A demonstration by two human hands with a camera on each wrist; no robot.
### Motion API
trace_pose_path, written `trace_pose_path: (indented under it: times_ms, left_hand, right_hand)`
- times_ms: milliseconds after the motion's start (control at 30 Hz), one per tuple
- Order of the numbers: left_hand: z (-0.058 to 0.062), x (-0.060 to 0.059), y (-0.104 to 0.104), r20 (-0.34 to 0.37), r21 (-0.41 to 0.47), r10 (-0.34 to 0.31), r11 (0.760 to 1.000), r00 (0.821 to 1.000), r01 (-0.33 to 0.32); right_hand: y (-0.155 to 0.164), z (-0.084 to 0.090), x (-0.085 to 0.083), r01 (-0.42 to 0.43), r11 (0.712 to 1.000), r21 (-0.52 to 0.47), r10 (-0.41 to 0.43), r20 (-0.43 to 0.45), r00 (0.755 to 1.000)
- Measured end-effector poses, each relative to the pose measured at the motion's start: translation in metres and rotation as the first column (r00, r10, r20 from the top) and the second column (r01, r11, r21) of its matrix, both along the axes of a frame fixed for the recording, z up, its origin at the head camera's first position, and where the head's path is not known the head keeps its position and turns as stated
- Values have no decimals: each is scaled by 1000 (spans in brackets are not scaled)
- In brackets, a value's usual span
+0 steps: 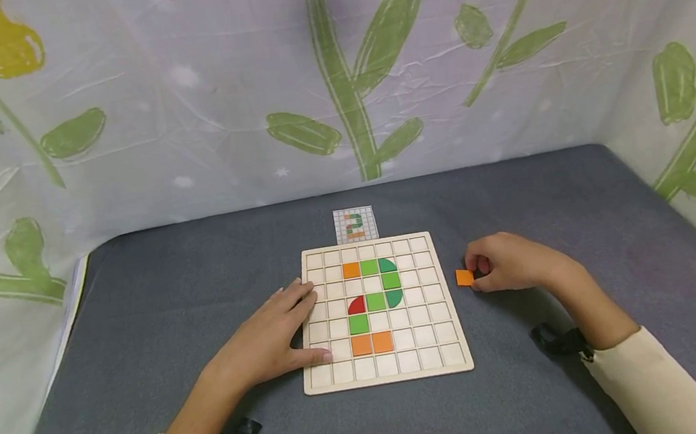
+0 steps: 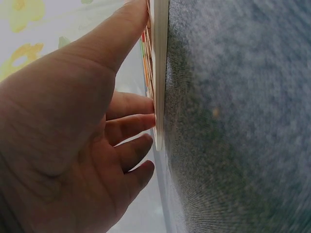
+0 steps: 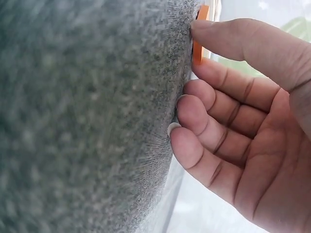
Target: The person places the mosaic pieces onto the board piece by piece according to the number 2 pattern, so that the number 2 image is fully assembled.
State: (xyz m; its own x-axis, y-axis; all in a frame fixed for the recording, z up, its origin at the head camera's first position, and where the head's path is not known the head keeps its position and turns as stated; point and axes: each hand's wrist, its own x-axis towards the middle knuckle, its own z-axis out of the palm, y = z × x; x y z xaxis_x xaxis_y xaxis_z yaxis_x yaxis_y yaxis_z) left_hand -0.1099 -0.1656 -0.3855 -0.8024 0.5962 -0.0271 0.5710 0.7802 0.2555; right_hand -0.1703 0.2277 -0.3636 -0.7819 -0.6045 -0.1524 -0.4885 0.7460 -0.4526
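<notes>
Observing: two bare hands at a wooden grid board (image 1: 389,376) lying flat on the grey table (image 1: 139,332).
Left hand: the left hand (image 1: 274,337) lay flat, palm down, with straight fingers (image 1: 302,298) over the board's left edge and the thumb reaching onto its lower left cells — it gripped nothing. The left wrist view showed the fingertips (image 2: 146,121) touching the board's rim (image 2: 159,73).
Right hand: the right hand (image 1: 507,262) rested on the table just right of the board, fingers curled, pinching a small orange square tile (image 1: 464,277) between thumb and forefinger. In the right wrist view the orange tile (image 3: 199,36) stood edge-on against the felt, with the thumb (image 3: 228,39) above it and the other fingertips touching the table.
Tile position: on the table, just beside the board's right edge, level with its middle rows — not in any cell.
Board contents: an orange piece (image 1: 351,270), a light green square (image 1: 369,268) and a dark green quarter-round (image 1: 387,264) in an upper row; green pieces below that; a red quarter-round (image 1: 356,305) in the middle row; another green square (image 1: 358,324); two orange squares (image 1: 372,343) side by side lower down.
Pattern card: a small printed card (image 1: 355,224) lay just beyond the board's far edge.
Backdrop: a white sheet with yellow flowers (image 1: 328,65) behind the table.
</notes>
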Motion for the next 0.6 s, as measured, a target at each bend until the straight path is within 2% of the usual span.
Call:
trace_pose_path:
  times_ms: [600]
  left_hand:
    - [2,0,2,-30,-2,-6,1000,1000,5]
  right_hand:
    - [-12,-1,4,-11,1000,22,10,35,999]
